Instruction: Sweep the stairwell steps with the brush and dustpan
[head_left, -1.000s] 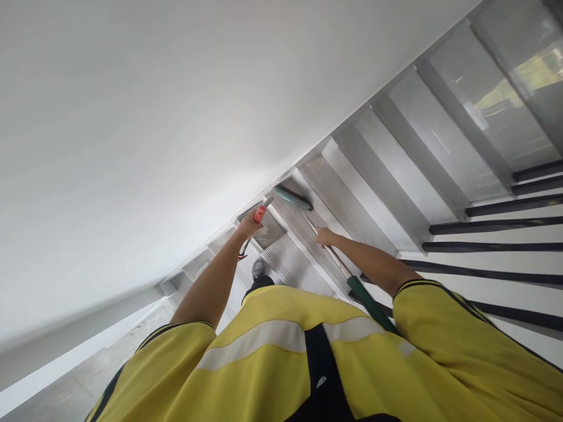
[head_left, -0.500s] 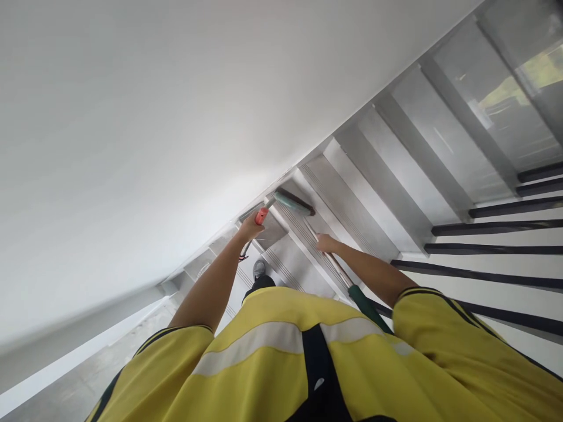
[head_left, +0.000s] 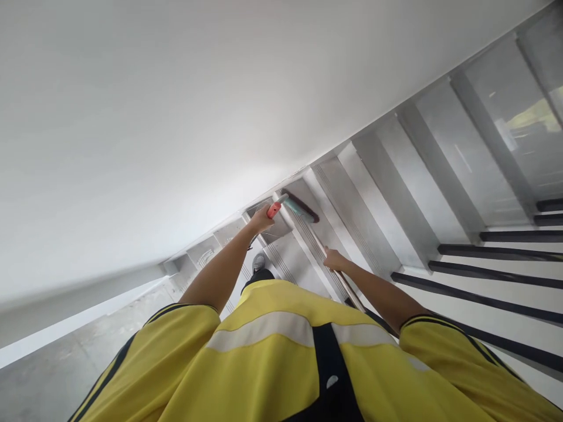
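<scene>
My left hand (head_left: 261,219) is closed around a red-ended handle (head_left: 274,210) with a grey tip, close to the wall. Below it on the step lies a grey pan (head_left: 280,228), apparently the dustpan this handle belongs to; the joint is hidden. My right hand (head_left: 335,259) grips the pale pole of a broom (head_left: 302,208). The broom's teal head with dark bristles rests on a stair tread, just beyond the red handle end. The pole slants back toward my right side, its far end hidden by my body.
Grey metal stairs (head_left: 373,181) with ribbed edges run diagonally beside a white wall (head_left: 176,117). Dark railing bars (head_left: 492,252) line the right side. My grey shoe (head_left: 258,262) stands on a step below. Concrete floor (head_left: 57,375) shows at lower left.
The view has shifted, so the stairs and both hands sit further right. My right hand has moved slightly down and right with the pole. The broom head stays near the wall.
</scene>
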A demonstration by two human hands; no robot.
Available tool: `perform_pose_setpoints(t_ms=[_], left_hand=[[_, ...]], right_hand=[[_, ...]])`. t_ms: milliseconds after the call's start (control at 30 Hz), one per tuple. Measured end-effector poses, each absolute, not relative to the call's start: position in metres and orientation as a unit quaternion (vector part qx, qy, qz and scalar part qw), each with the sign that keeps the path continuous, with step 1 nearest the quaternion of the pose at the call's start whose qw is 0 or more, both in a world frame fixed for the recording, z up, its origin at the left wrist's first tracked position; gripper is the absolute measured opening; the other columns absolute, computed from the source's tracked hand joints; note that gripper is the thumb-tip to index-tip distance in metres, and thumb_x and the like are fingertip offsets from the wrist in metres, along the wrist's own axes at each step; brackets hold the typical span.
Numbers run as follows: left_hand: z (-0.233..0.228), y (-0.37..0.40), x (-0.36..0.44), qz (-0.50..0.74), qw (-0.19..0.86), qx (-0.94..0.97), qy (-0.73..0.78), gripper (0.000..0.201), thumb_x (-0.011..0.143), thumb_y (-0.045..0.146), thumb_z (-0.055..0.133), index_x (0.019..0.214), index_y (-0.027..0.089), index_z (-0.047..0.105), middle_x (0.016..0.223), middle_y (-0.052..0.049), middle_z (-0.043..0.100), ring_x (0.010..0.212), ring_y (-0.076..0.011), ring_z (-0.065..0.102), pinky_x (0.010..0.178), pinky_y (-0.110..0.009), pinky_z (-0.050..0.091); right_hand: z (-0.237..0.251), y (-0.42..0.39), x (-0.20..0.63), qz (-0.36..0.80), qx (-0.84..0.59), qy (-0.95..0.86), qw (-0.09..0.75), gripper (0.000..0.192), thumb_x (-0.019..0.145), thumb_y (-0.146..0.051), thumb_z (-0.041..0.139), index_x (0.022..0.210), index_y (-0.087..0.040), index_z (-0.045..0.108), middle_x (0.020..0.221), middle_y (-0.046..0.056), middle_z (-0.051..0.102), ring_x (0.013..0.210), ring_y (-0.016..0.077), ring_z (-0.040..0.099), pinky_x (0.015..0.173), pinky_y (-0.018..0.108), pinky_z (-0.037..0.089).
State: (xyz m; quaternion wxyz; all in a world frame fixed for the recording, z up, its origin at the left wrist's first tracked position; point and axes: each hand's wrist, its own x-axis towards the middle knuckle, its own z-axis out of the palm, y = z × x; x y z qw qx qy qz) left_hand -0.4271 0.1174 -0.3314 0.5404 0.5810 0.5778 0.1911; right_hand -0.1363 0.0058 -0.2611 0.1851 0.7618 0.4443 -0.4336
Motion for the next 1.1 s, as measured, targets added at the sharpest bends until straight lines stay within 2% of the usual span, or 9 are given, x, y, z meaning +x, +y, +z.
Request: perform_pose_setpoints(t_ms=[167,267,467,533,600,700,900,1000,1100], left_hand=[[-0.329,0.117,-0.429,0.177,0.548,0.586,0.570,0.052,0.063,0.011,0.059,0.112,0.022,0.052,0.075,0.001,0.051,0.065,-0.0167,0.049,0.056,-0.026,0.033],[-0.328,0.116,-0.429,0.166,0.547,0.588,0.572,0.051,0.063,0.010,0.059,0.112,0.021,0.052,0.073,0.002,0.050,0.065,-0.0165,0.049,0.056,-0.026,0.032],[-0.326,0.118,-0.428,0.159,0.539,0.594,0.575,0.044,0.064,0.008,0.059,0.105,0.020,0.052,0.076,0.001,0.050,0.068,-0.0165,0.050,0.056,-0.026,0.033],[-0.325,0.117,-0.427,0.161,0.537,0.597,0.574,0.044,0.064,0.009,0.058,0.107,0.020,0.052,0.077,0.001,0.051,0.068,-0.0161,0.050,0.056,-0.025,0.033],[-0.324,0.117,-0.427,0.164,0.536,0.598,0.573,0.044,0.065,0.009,0.059,0.107,0.020,0.051,0.077,0.001,0.051,0.068,-0.0157,0.050,0.055,-0.025,0.033],[-0.323,0.115,-0.428,0.165,0.536,0.600,0.571,0.041,0.065,0.009,0.060,0.103,0.020,0.051,0.077,0.001,0.051,0.067,-0.0155,0.050,0.055,-0.024,0.033],[-0.325,0.117,-0.427,0.164,0.529,0.601,0.577,0.037,0.065,0.008,0.058,0.099,0.020,0.051,0.076,0.001,0.051,0.068,-0.0163,0.051,0.055,-0.025,0.032],[-0.327,0.119,-0.426,0.164,0.529,0.603,0.574,0.038,0.065,0.008,0.058,0.101,0.020,0.051,0.078,0.001,0.052,0.070,-0.0168,0.052,0.057,-0.025,0.033],[-0.327,0.120,-0.426,0.167,0.530,0.602,0.573,0.039,0.064,0.008,0.058,0.101,0.019,0.051,0.077,0.000,0.051,0.071,-0.0177,0.052,0.058,-0.026,0.033]], right_hand=[[-0.217,-0.041,-0.115,-0.442,0.728,0.479,0.212,0.081,0.076,-0.008,0.051,0.152,-0.014,0.026,0.078,0.005,0.063,0.038,0.0083,0.051,0.038,0.018,0.039],[-0.206,-0.045,-0.101,-0.399,0.755,0.469,0.226,0.081,0.079,-0.009,0.048,0.154,-0.014,0.020,0.076,0.005,0.063,0.038,0.0079,0.050,0.040,0.018,0.040],[-0.255,-0.021,-0.137,-0.375,0.763,0.457,0.261,0.084,0.074,-0.004,0.049,0.152,-0.003,0.018,0.107,0.022,0.063,0.049,0.0086,0.058,0.045,0.017,0.043],[-0.263,-0.025,-0.148,-0.399,0.744,0.461,0.271,0.085,0.072,-0.004,0.051,0.152,-0.005,0.021,0.111,0.022,0.062,0.050,0.0085,0.059,0.045,0.016,0.043],[-0.258,-0.038,-0.145,-0.433,0.721,0.474,0.262,0.085,0.072,-0.005,0.052,0.152,-0.010,0.024,0.104,0.016,0.064,0.046,0.0073,0.057,0.045,0.017,0.043],[-0.236,-0.066,-0.121,-0.459,0.715,0.475,0.227,0.083,0.073,-0.006,0.049,0.152,-0.017,0.026,0.080,0.003,0.064,0.039,0.0063,0.051,0.042,0.016,0.041],[-0.218,-0.060,-0.094,-0.430,0.805,0.387,0.132,0.077,0.076,-0.006,0.046,0.149,-0.012,0.025,0.049,-0.007,0.046,0.037,0.0089,0.047,0.040,0.016,0.037],[-0.226,0.003,-0.116,-0.410,0.814,0.393,0.118,0.056,0.078,-0.008,0.050,0.134,-0.007,0.042,0.045,-0.007,0.042,0.039,0.0105,0.046,0.042,0.017,0.038],[-0.231,0.072,-0.140,-0.447,0.734,0.479,0.177,0.029,0.078,-0.012,0.059,0.107,-0.007,0.059,0.042,-0.003,0.046,0.043,0.0123,0.049,0.046,0.019,0.041]])
